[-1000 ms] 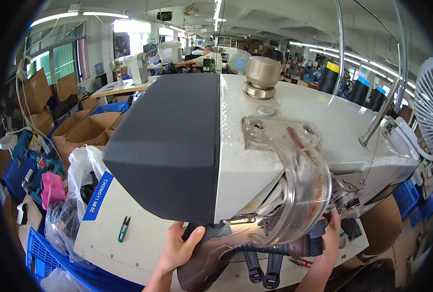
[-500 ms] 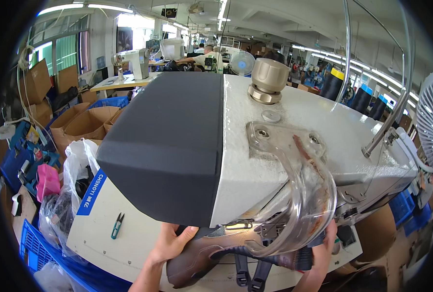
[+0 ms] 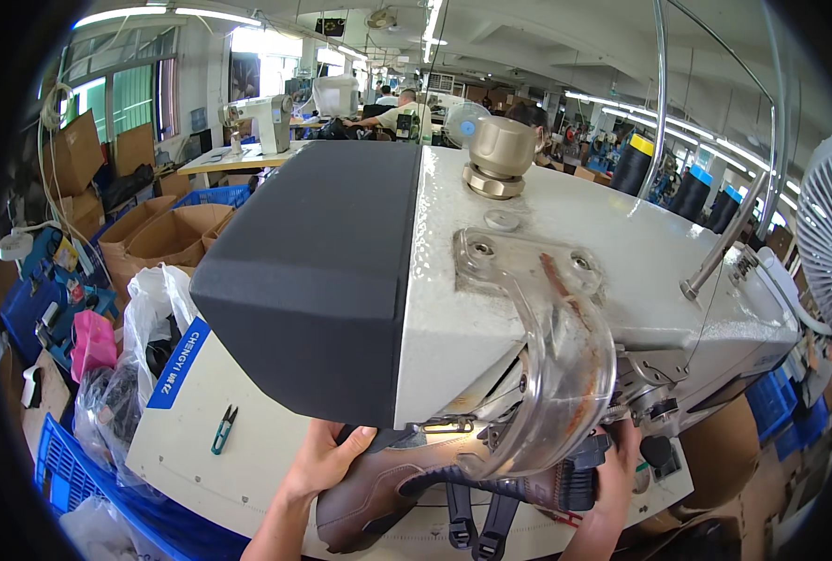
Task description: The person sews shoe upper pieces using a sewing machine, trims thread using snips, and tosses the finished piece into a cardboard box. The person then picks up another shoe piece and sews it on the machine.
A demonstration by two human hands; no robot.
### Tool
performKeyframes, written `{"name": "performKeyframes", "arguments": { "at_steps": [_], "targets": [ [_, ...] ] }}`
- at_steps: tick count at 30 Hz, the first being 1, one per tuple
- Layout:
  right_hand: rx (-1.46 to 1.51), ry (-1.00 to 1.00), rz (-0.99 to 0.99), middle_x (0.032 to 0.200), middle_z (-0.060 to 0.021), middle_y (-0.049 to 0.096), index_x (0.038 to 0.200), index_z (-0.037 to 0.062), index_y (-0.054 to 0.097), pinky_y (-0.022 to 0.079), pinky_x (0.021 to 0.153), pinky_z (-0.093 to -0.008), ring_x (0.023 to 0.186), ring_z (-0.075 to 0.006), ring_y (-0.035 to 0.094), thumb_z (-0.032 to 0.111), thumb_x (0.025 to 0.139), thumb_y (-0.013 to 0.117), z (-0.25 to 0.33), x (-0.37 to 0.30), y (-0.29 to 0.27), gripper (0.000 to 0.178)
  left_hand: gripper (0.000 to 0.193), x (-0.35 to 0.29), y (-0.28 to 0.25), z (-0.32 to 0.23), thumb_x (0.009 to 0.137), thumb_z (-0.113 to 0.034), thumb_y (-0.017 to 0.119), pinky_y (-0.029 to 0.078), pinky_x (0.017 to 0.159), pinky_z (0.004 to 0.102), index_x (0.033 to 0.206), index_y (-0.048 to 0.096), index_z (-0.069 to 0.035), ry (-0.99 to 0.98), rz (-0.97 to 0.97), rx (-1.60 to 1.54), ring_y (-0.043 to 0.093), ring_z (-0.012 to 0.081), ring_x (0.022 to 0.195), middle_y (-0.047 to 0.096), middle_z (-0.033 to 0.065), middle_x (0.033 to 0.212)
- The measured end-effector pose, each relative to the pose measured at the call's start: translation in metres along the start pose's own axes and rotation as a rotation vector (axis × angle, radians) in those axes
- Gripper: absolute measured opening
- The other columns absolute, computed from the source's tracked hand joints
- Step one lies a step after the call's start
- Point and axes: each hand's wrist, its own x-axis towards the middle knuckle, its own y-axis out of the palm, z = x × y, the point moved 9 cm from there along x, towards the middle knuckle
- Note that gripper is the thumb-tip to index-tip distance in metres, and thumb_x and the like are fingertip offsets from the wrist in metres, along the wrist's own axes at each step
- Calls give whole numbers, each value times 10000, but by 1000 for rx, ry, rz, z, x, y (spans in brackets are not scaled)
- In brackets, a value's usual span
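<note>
A brown shoe point(image 3: 364, 500) with a dark ribbed sole edge lies on its side under the head of a white and black sewing machine point(image 3: 308, 271). My left hand point(image 3: 327, 460) is closed round the shoe's left part, its thumb on top and fingers out of sight beneath the machine head. My right hand point(image 3: 617, 467) grips the right end, beside the black ribbed part; its fingers are partly hidden. A clear, rust-stained plastic guard point(image 3: 570, 383) curves in front of the needle area, which is mostly covered. Two black straps with buckles point(image 3: 477, 538) hang below the shoe.
Teal-handled thread snips point(image 3: 223, 432) lie on the cream table point(image 3: 187, 481). At left stand a blue crate point(image 3: 88, 477), plastic bags point(image 3: 154, 304) and cardboard boxes point(image 3: 168, 238). Thread cones point(image 3: 633, 166) and a white fan point(image 3: 825, 224) are at right. Other people sit farther back.
The machine sits slightly further left in view. My right hand and the shoe's right end have come up a little and show more beside the guard. Both hands keep their hold.
</note>
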Motion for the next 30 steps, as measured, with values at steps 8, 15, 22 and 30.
{"name": "performKeyframes", "arguments": {
  "at_steps": [8,15,22,30],
  "targets": [
    [-263,-341,80,1240,-128,473,1405,-44,243,376,974,-316,1110,-178,487,149,762,665,-27,-14,-21,793,373,-13,8,-7,895,-98,603,438,880,298,1184,466,93,39,-114,76,538,163,999,591,132,1067],
    [-197,-314,76,1226,-134,456,1387,-45,268,419,881,-296,1046,-166,494,175,770,700,-28,-17,-2,785,377,-10,5,-8,910,-124,586,462,813,283,1188,451,91,133,-162,-30,550,139,932,595,117,1042],
    [-560,-365,-142,853,-94,574,1160,-21,490,492,689,-279,825,-205,572,126,798,672,-123,77,-82,431,460,-44,27,8,892,-76,562,456,848,275,1291,388,72,49,-330,-57,565,155,965,573,130,1126],
    [-428,-425,-269,883,-114,598,1069,-15,548,482,748,-306,850,-222,580,170,848,624,-75,50,-26,298,245,-61,49,-11,929,-130,538,440,860,316,1085,578,54,22,-565,-107,574,208,923,618,147,1034]
  ]
}}
